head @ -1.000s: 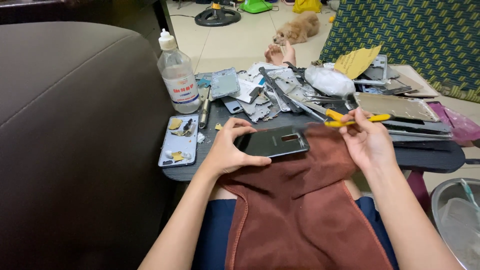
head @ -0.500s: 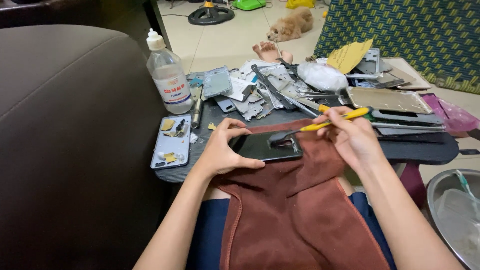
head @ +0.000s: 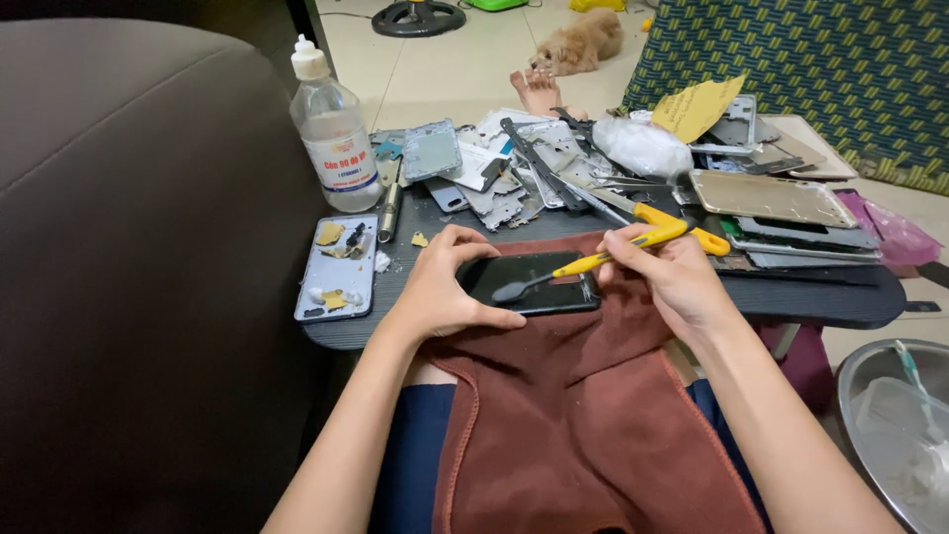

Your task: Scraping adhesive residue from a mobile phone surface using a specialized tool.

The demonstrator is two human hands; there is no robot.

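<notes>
A black phone [head: 529,279] lies flat on a brown towel [head: 583,415] at the near edge of a dark table [head: 820,297]. My left hand [head: 445,287] grips the phone's left end, thumb along its near edge. My right hand [head: 672,272] holds a yellow-handled tool [head: 613,254] slanted down to the left. The tool's dark rounded tip rests on the phone's surface near the middle.
A clear liquid bottle [head: 334,133] stands at the table's back left, beside an opened phone shell with small parts [head: 336,267]. Several phone frames and panels [head: 771,198] pile across the back. A metal bowl [head: 890,425] sits at right; a dog [head: 583,40] lies on the floor.
My right hand swung the yellow tool from beside the phone down onto it, so its tip now touches the surface. My left hand stayed on the phone's left end.
</notes>
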